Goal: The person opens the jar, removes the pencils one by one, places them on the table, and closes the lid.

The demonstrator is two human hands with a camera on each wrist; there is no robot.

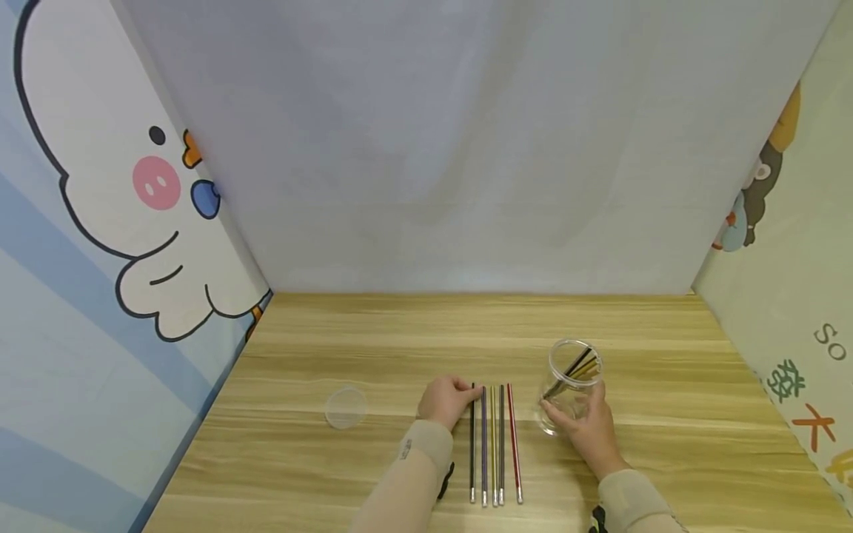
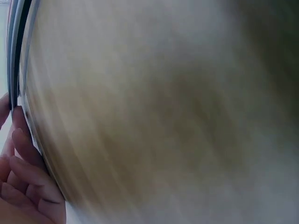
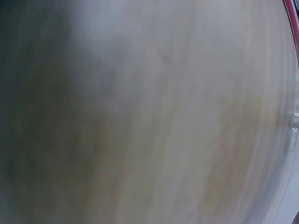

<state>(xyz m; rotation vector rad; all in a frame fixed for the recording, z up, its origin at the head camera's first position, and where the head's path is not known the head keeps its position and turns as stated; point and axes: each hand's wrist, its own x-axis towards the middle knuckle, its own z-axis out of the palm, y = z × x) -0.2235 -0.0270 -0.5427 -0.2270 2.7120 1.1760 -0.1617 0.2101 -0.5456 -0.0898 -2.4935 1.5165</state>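
Several pencils lie side by side on the wooden table, among them a black pencil [image 1: 472,459], a purple pencil [image 1: 484,451], a yellow pencil [image 1: 494,451] and a red pencil [image 1: 514,444]. At the far ends of the two leftmost ones, my left hand [image 1: 445,401] pinches a dark pencil between thumb and finger. Pencil shafts [image 2: 16,56] run up from these fingers in the left wrist view. My right hand [image 1: 591,429] grips a clear jar [image 1: 550,418] from its near right side. Inside it lean black and yellow pencils [image 1: 578,368].
A clear round disc [image 1: 346,408] lies flat on the table [image 1: 373,333], left of my left hand. A pale backdrop [image 1: 466,185] stands along the far edge. Printed panels [image 1: 87,385] close off both sides. The right wrist view shows mostly blurred tabletop.
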